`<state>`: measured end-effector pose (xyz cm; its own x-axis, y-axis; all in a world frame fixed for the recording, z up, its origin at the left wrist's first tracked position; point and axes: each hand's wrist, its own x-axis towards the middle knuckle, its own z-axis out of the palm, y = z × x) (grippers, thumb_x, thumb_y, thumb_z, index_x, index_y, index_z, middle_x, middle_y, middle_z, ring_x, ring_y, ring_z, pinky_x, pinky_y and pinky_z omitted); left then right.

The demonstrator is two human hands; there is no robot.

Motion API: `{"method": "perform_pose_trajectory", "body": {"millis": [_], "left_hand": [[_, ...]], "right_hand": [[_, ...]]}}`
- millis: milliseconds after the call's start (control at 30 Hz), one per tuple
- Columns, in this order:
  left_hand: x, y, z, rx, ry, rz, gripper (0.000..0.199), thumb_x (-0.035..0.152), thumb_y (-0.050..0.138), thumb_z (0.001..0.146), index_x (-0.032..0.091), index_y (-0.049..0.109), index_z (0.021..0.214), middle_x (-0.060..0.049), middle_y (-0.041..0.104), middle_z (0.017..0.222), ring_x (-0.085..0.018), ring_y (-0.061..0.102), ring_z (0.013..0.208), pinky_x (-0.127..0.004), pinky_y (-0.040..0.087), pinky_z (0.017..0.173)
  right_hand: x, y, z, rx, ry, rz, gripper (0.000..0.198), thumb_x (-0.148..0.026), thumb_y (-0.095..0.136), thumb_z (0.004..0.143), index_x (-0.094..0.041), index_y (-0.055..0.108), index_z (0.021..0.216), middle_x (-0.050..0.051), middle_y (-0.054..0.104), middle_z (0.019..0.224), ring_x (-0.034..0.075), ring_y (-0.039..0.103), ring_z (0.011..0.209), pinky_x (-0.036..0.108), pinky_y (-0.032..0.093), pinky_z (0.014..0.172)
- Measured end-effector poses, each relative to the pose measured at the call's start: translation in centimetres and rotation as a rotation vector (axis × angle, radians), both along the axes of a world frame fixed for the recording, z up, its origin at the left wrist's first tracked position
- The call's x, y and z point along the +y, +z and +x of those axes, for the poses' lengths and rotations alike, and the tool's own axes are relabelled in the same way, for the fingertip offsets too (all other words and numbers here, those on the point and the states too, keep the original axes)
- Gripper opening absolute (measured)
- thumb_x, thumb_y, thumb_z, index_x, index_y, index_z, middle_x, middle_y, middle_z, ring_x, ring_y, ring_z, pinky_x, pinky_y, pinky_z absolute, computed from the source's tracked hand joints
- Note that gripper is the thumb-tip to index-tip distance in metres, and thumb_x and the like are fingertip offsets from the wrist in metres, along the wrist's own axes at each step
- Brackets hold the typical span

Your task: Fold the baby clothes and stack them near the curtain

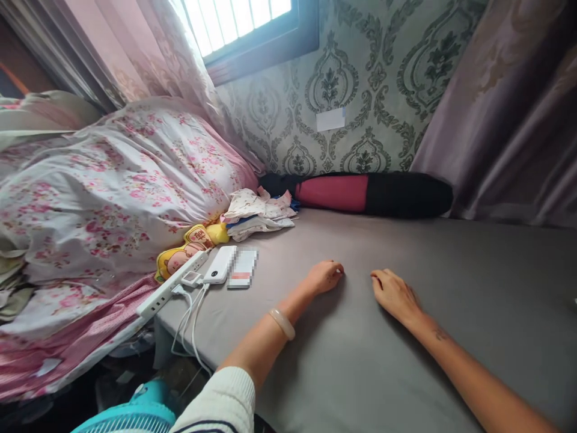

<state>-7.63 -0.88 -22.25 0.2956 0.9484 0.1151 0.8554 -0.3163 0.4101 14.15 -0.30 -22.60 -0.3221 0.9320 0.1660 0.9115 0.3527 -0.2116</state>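
My left hand [327, 276] rests on the grey sheet [342, 367], palm down, with its fingers curled in. A pale bangle [282, 324] circles that forearm, below a white knitted sleeve [228, 400]. My right hand [395, 293] lies a short way to the right, also loosely closed on the sheet, its fingertips turned toward the left hand. A gap of bare sheet separates the two. Neither hand shows anything in it, though the undersides of the fingers are hidden. Left of my left hand lies a blurred-out flat item [242, 269], nearest to it.
Beside that item are a white power bank [222, 264], a power strip [174, 284] with cables and a yellow toy [193, 246]. Folded clothes [259, 211] lie behind. A black and red bolster-like roll [374, 193] lines the wall. A turquoise fan [130, 415] stands low at left.
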Motion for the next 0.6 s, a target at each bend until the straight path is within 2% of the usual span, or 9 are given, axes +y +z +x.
{"method": "perform_pose_trajectory", "body": {"millis": [167, 233, 367, 500, 600], "left_hand": [[0.2, 0.4, -4.1, -0.093, 0.096, -0.022, 0.025, 0.018, 0.052, 0.081, 0.02, 0.071, 0.097, -0.005, 0.068, 0.087, -0.016, 0.061, 0.081, -0.026, 0.047, 0.078], [0.4, 0.9, -5.8, -0.223, 0.182, -0.042, 0.02, 0.019, 0.055, 0.077, 0.019, 0.072, 0.088, -0.004, 0.069, 0.08, -0.015, 0.06, 0.076, -0.025, 0.047, 0.074], [1.2, 2.5, -9.7, -0.65, 0.514, -0.044, 0.009, 0.018, 0.061, 0.067, 0.015, 0.069, 0.069, -0.001, 0.065, 0.064, -0.012, 0.057, 0.06, -0.021, 0.045, 0.06], [2.5, 4.6, -14.3, -0.809, 0.77, 0.071, 0.014, 0.022, 0.057, 0.073, 0.012, 0.066, 0.077, -0.002, 0.062, 0.061, -0.009, 0.053, 0.05, -0.019, 0.038, 0.048], [3.4, 6.2, -17.6, -0.916, 0.971, 0.183, 0.015, 0.022, 0.056, 0.074, 0.01, 0.062, 0.081, -0.002, 0.061, 0.062, -0.009, 0.054, 0.05, -0.018, 0.037, 0.047]], "right_hand": [[-0.3, -0.9, -0.4, 0.006, 0.008, 0.029, 0.032, -0.022, 0.035, 0.094, -0.02, 0.065, 0.104, 0.008, 0.064, 0.101, 0.02, 0.062, 0.091, 0.029, 0.042, 0.071], [-0.4, -1.1, -0.4, 0.013, 0.003, 0.042, 0.032, -0.022, 0.035, 0.094, -0.019, 0.065, 0.105, 0.008, 0.064, 0.101, 0.02, 0.062, 0.092, 0.029, 0.042, 0.071], [-0.5, -1.5, -0.4, 0.028, -0.015, 0.066, 0.032, -0.025, 0.034, 0.094, -0.02, 0.063, 0.108, 0.007, 0.063, 0.102, 0.021, 0.061, 0.093, 0.031, 0.043, 0.071], [-0.4, -2.2, -0.2, 0.049, -0.001, 0.112, 0.032, -0.025, 0.033, 0.094, -0.02, 0.062, 0.107, 0.007, 0.064, 0.101, 0.022, 0.061, 0.093, 0.032, 0.044, 0.074], [-0.3, -2.6, -0.1, 0.065, 0.002, 0.134, 0.032, -0.026, 0.033, 0.093, -0.021, 0.062, 0.106, 0.008, 0.064, 0.101, 0.022, 0.061, 0.092, 0.033, 0.044, 0.075]]}}
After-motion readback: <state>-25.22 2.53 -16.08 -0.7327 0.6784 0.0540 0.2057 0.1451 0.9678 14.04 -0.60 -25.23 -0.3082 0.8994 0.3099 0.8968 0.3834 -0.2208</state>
